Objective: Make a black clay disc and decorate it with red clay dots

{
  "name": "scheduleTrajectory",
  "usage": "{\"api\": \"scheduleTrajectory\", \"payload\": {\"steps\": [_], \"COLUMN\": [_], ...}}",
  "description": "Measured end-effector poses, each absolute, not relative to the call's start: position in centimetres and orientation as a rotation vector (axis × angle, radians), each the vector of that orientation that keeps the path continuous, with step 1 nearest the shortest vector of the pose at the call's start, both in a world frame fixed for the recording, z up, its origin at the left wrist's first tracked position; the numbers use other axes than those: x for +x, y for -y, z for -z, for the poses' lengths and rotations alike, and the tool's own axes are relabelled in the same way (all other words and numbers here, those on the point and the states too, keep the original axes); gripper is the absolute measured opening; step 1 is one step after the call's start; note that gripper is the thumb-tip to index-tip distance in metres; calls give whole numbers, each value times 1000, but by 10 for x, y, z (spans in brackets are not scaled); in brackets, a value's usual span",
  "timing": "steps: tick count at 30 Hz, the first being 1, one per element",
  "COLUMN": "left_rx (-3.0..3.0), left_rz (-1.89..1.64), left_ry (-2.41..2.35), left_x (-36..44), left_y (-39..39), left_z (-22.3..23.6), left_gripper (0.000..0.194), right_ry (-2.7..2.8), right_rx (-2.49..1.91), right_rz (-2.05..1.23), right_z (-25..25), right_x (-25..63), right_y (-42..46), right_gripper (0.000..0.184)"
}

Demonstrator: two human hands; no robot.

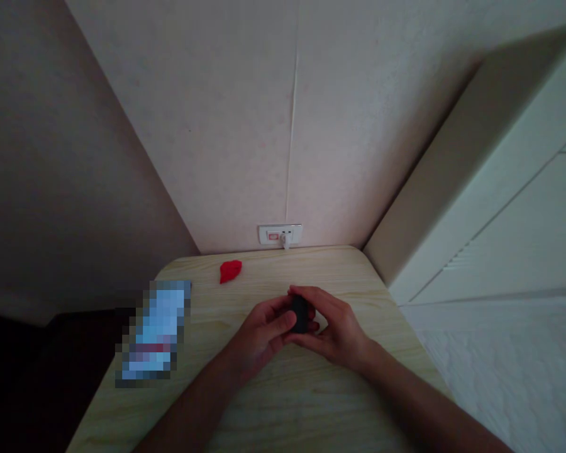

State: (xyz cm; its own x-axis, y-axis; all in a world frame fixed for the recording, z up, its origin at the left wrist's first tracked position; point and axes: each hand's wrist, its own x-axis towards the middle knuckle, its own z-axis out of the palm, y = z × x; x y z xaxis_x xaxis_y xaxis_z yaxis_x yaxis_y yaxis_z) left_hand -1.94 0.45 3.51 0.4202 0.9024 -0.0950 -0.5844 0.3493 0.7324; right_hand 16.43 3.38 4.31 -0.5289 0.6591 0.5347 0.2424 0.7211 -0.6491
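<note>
Both my hands meet over the middle of a light wooden table (273,402). Between them sits a small dark rounded object (300,313), black and about thumb-sized. My left hand (264,333) pinches it from the left with thumb and fingers. My right hand (334,327) curls round it from the right and from behind. What the object is I cannot make out; most of it is covered by my fingers.
A small red crumpled piece (230,270) lies near the table's far edge. A blurred rectangular thing (153,333) lies at the table's left edge. A wall socket (280,234) with a plug sits behind the table. A white cabinet (500,207) stands to the right.
</note>
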Motion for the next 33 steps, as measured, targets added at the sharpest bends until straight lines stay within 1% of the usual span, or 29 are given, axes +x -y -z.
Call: {"api": "scheduleTrajectory", "payload": {"steps": [3, 8, 11, 14, 17, 19, 22, 24, 26, 30, 33], "left_rx": [634, 486, 327, 190, 131, 133, 193, 222, 217, 248, 357], "left_rz": [-1027, -1055, -1080, -1056, -1043, -1042, -1033, -1032, -1011, -1023, -1104], "left_ry": [-490, -523, -532, -550, -590, -620, -669, -716, -761, -828, -845], "left_x": [-18, -10, -4, 2, 5, 3, -5, -12, -17, -20, -19], "left_y": [-4, 2, 7, 13, 21, 31, 52, 65, 74, 68, 48], "left_z": [-33, -34, -39, -44, -49, -51, -48, -43, -38, -39, -48], "left_gripper": [26, 38, 45, 53, 61, 59, 46, 39, 36, 43, 41], "right_ry": [2161, 2267, 2312, 2333, 2313, 2309, 2340, 2333, 2303, 2228, 2155], "right_rx": [-691, -600, -555, -603, -744, -846, -855, -855, -898, -983, -1064], "right_rz": [-589, -341, -237, -291, -532, -562, -446, -404, -416, -444, -457], "right_z": [-44, -44, -47, -53, -56, -54, -46, -41, -40, -46, -59], "right_x": [165, 161, 155, 145, 134, 128, 124, 124, 124, 122, 118], "right_y": [-35, -35, -25, -7, 10, 17, 23, 24, 21, 5, -10], "right_gripper": [67, 56, 53, 51, 47, 38, 15, 8, 8, 15, 10]}}
